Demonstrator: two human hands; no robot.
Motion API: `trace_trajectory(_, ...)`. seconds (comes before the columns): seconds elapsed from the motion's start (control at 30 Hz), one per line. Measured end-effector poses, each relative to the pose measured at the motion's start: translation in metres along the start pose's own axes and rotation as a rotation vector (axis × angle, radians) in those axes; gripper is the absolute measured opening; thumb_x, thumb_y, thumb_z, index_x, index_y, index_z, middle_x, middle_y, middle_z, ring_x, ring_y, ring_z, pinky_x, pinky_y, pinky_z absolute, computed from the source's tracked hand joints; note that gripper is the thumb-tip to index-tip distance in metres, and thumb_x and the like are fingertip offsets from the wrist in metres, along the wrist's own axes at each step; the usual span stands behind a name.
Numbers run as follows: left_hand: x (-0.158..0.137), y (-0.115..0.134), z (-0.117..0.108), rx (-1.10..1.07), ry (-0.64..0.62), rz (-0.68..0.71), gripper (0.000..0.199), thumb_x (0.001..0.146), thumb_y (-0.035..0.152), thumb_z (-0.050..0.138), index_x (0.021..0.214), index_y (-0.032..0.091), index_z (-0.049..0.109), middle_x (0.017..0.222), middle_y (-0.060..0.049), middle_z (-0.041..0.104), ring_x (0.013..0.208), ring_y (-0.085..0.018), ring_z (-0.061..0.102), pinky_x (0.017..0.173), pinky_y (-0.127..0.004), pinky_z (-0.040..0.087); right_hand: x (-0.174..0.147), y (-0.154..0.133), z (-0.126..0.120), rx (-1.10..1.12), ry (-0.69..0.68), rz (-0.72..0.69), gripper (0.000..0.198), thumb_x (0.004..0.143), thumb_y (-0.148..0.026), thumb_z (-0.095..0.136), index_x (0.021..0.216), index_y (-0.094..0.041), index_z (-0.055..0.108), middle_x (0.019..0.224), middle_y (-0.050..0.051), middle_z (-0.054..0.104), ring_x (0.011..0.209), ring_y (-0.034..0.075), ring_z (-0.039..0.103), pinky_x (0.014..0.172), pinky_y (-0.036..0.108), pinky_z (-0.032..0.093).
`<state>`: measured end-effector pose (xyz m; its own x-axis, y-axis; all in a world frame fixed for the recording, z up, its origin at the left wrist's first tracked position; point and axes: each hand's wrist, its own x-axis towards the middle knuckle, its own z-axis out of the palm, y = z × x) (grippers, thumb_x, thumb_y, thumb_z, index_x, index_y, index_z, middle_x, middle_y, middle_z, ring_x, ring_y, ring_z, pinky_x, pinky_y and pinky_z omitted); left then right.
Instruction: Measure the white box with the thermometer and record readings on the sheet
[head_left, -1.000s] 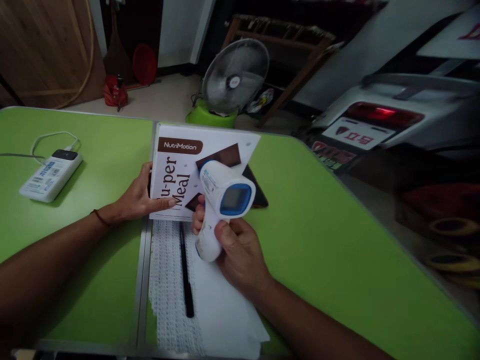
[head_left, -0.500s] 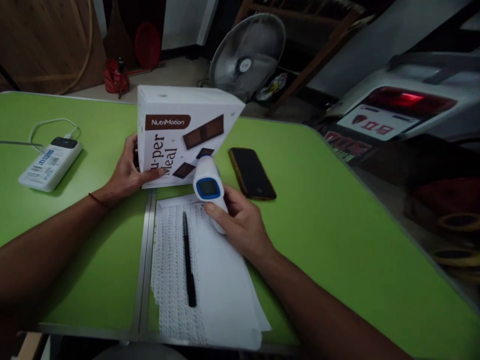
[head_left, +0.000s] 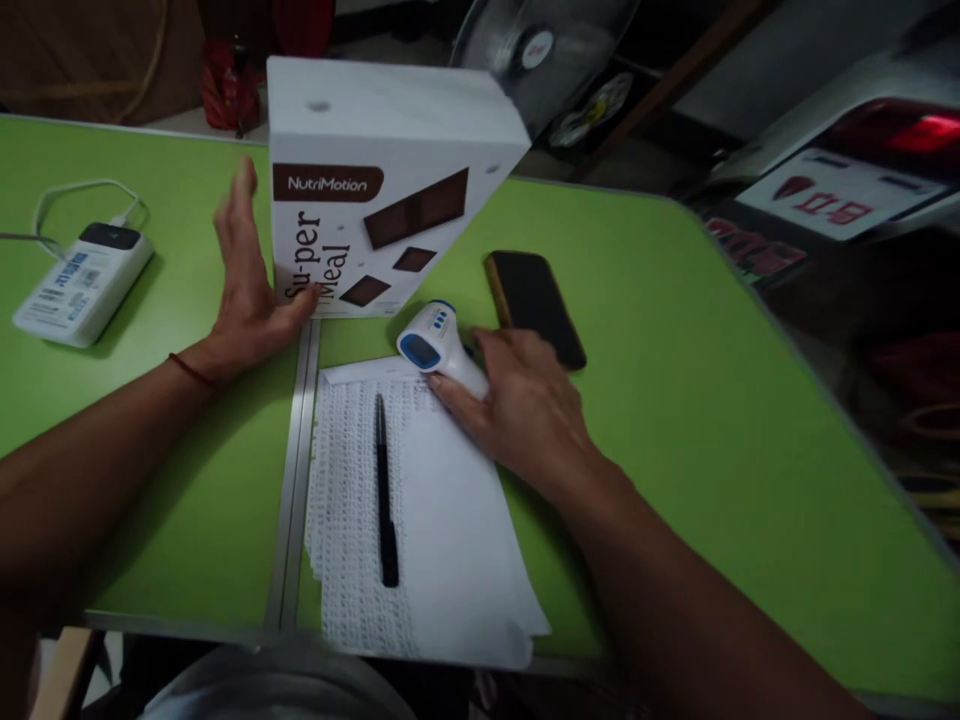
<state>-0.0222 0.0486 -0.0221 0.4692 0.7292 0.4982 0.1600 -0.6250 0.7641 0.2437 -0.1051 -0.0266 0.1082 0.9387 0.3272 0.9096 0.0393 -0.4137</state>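
A white NutriMotion box (head_left: pixel 397 130) stands upright on the green table. My left hand (head_left: pixel 251 290) is at its left side, fingers stretched and spread, the thumb against the lower front. My right hand (head_left: pixel 525 400) is closed around the handle of a white and blue infrared thermometer (head_left: pixel 439 345), which lies tilted low at the table, by the top edge of the papers. Its small screen faces me. A black pen (head_left: pixel 385 490) rests on the stack of written papers (head_left: pixel 457 540). Just beyond my right hand lies a dark phone (head_left: pixel 536 305) in a brown case.
At the left a white power bank (head_left: pixel 86 285) lies with a cable plugged in. A metal seam (head_left: pixel 295 480) runs across the green table (head_left: pixel 720 450). Behind the table are a fan (head_left: pixel 536 50) and a red bag (head_left: pixel 229 85); a vehicle with a red tail light (head_left: pixel 915 135) stands at right.
The thermometer has gone from upright in front of the box down to the table, turned to lie tilted. My left hand's fingers have opened off the box. The view has tipped downward.
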Motion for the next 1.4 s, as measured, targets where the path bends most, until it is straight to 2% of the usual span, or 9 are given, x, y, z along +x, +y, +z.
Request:
trace_trajectory(0.1,-0.007,0.017,0.001,0.426,0.321,0.295,0.085,0.087,0.061,0.070,0.150,0.027,0.023,0.162,-0.006,0.023,0.155,-0.035,0.006,0.131,-0.058,0.003,-0.009,-0.022,-0.008,0.093,0.102,-0.134,0.030,0.089,-0.047,0.066,0.107,-0.022,0.067,0.102,0.015,0.069,0.096,0.034,0.064,0.079,0.051,0.053)
trace_trajectory(0.17,-0.012,0.028,0.005,0.502,0.329,0.326,0.056,0.095,0.054,0.061,0.139,0.026,0.040,0.149,-0.009,0.040,0.147,-0.033,0.028,0.128,-0.058,0.014,-0.019,-0.039,-0.011,0.225,0.007,-0.215,0.016,0.094,-0.041,0.063,0.093,-0.025,0.064,0.076,0.005,0.066,0.064,0.021,0.059,0.059,0.037,0.049)
trace_trajectory(0.33,-0.018,0.040,0.023,0.463,-0.296,0.389,0.025,0.101,0.040,0.047,0.113,0.022,0.060,0.116,-0.007,0.063,0.102,-0.024,0.063,0.091,-0.043,0.051,-0.038,-0.058,-0.003,0.245,-0.167,-0.297,0.021,0.088,-0.042,0.070,0.095,-0.022,0.067,0.063,0.000,0.064,0.050,0.015,0.052,0.047,0.030,0.037)
trace_trajectory(0.47,-0.017,0.031,0.028,0.490,-0.537,0.268,0.032,0.092,0.045,0.056,0.109,0.018,0.061,0.110,-0.009,0.064,0.098,-0.025,0.064,0.082,-0.037,0.052,-0.029,-0.049,-0.002,0.338,-0.193,-0.223,0.030,0.084,-0.022,0.060,0.111,-0.026,0.072,0.072,0.000,0.069,0.055,0.015,0.055,0.056,0.033,0.047)
trace_trajectory(0.67,-0.016,0.026,0.027,0.513,-0.583,0.281,0.034,0.089,0.043,0.058,0.110,0.017,0.059,0.102,-0.008,0.065,0.092,-0.024,0.063,0.080,-0.035,0.050,-0.016,-0.038,-0.001,0.838,-0.028,0.084,0.020,0.088,-0.024,0.057,0.098,-0.030,0.074,0.080,0.001,0.069,0.072,0.020,0.063,0.069,0.039,0.054)
trace_trajectory(0.83,-0.017,0.027,0.028,0.507,-0.563,0.306,0.028,0.090,0.040,0.055,0.105,0.017,0.059,0.100,-0.007,0.066,0.088,-0.021,0.062,0.076,-0.031,0.046,-0.023,-0.047,0.010,1.095,-0.019,0.088,0.032,0.076,-0.037,0.083,0.101,-0.031,0.065,0.082,-0.001,0.062,0.073,0.017,0.060,0.066,0.034,0.053)
trace_trajectory(1.03,-0.017,0.029,0.027,0.486,-0.569,0.289,0.028,0.089,0.036,0.060,0.107,0.015,0.062,0.101,-0.009,0.068,0.087,-0.020,0.062,0.075,-0.030,0.044,-0.032,-0.046,0.018,1.068,-0.039,0.189,0.035,0.094,-0.055,0.057,0.094,-0.023,0.073,0.062,-0.001,0.056,0.057,0.014,0.050,0.051,0.030,0.038)
trace_trajectory(1.2,-0.016,0.029,0.027,0.498,-0.576,0.260,0.028,0.087,0.033,0.063,0.108,0.015,0.063,0.101,-0.008,0.069,0.087,-0.020,0.063,0.075,-0.030,0.043,-0.027,-0.048,0.018,0.921,-0.015,0.310,0.010,0.077,-0.027,0.066,0.081,-0.023,0.074,0.055,-0.004,0.058,0.049,0.012,0.048,0.047,0.028,0.037)
trace_trajectory(1.4,-0.016,0.030,0.027,0.499,-0.578,0.290,0.033,0.088,0.043,0.066,0.106,0.014,0.064,0.099,-0.008,0.069,0.083,-0.020,0.062,0.072,-0.029,0.042,-0.021,-0.053,0.012,0.761,0.022,0.255,0.005,0.068,-0.023,0.064,0.072,-0.023,0.069,0.060,-0.003,0.065,0.051,0.012,0.055,0.049,0.027,0.045)
